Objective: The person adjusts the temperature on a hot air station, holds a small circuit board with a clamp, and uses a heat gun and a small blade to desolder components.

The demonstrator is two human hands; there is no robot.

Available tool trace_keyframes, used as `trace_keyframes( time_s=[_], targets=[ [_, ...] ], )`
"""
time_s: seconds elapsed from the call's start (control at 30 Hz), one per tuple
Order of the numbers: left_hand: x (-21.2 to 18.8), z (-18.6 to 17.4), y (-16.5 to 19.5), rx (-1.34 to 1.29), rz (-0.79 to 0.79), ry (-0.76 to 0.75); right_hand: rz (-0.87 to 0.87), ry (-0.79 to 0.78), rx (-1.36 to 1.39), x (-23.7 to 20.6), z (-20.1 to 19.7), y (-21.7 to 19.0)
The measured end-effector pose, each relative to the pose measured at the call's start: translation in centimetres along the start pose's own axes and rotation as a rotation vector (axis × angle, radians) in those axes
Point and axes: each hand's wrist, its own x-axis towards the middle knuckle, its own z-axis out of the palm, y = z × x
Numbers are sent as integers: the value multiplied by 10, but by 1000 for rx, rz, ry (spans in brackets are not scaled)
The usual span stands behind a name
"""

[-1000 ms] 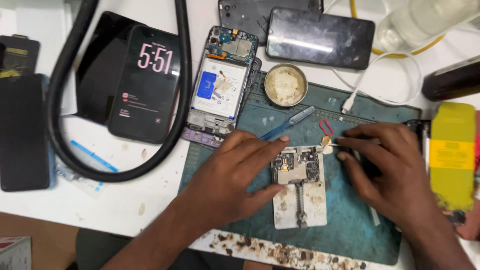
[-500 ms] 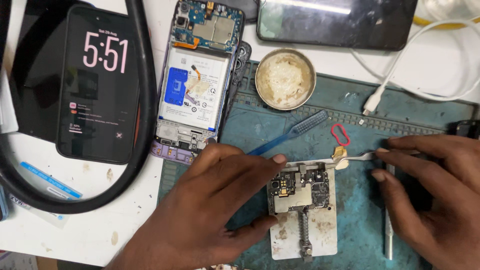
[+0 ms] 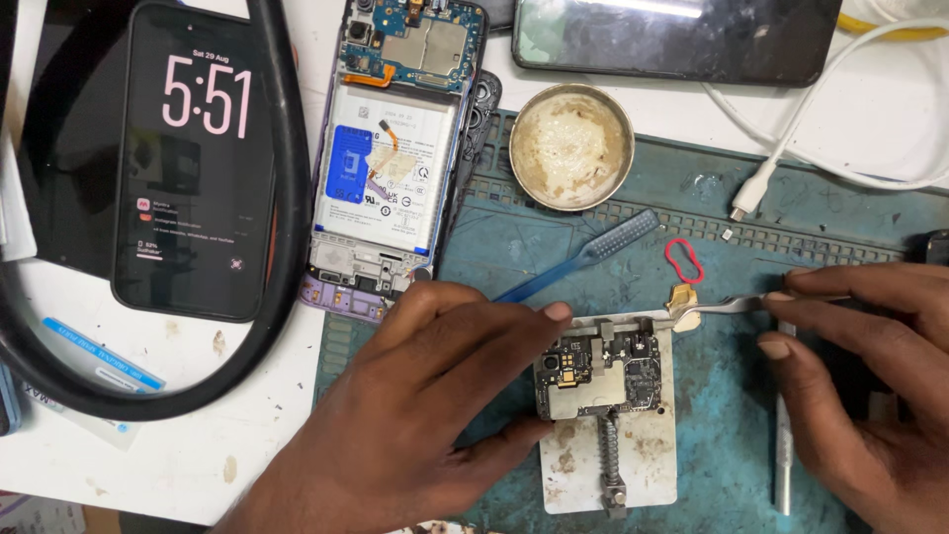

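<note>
We note a teal-green rubber work mat (image 3: 751, 435) on a white tabletop (image 3: 198, 465), w/ a thick black hose loop (image 3: 287, 198) curving across the left side. Inside the loop lies a black phone w/ lit screen (image 3: 193, 158); just right of it, an opened phone chassis w/ white battery and blue label (image 3: 390, 158). A dark phone w/ glossy screen (image 3: 677, 38) sits at top, a white cable w/ plug (image 3: 781, 168) to its right. On the mat: a white plastic board-holder jig w/ spring clamp (image 3: 608, 435), gripping a small dark circuit board (image 3: 598, 371). Left hand (image 3: 415, 415) rests on the mat, fingers spread, index tip on the jig's top-left edge, thumb at the board's lower-left; holds nothing. Right hand (image 3: 870, 376) pinches thin metal tweezers (image 3: 732, 307), fingers closed on them; tip holds a small tan pad (image 3: 682, 307) just above the jig's top-right corner. Nearby: round metal dish of pale paste (image 3: 571, 146), blue plastic brush (image 3: 583, 259), small red loop (image 3: 683, 260).
</note>
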Motion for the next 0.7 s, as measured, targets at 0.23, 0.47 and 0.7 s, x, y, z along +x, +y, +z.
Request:
trace_keyframes(
  time_s=[0.23,0.47,0.7],
  targets=[
    [1,-1,2,-18,-16,-7,-39,28,-10,6,-2,-5],
    [0,1,3,1,-28,7,-43,37,8,13,-2,-7],
    [0,1,1,21,-2,7,-65,51,4,8,1,-2]
  ],
)
